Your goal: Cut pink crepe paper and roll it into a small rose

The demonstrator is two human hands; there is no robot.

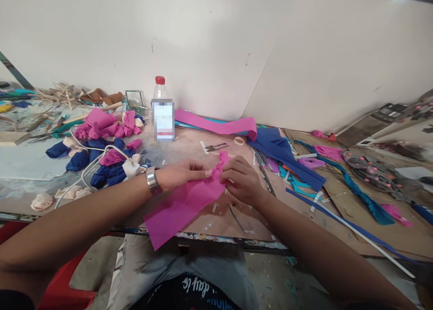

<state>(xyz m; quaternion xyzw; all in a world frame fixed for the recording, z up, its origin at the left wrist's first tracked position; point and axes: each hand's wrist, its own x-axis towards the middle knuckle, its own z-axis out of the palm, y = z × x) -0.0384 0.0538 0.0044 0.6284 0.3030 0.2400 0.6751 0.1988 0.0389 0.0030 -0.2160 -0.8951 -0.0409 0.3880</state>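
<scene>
L hand [179, 173] pinches the pink strip [182, 206] mid-frame; R hand [241, 180] holds its crumpled top tight. Strip's flat end pokes past the edge of the table [189, 147], bottom L of ctr. Snips [219, 145] and tan ring [239, 144] lie just above.

pink strip [185, 201]: matt, crinkled, paper-like | bottle [161, 92]: clear plastic | watchband [153, 182]: shiny metal
</scene>
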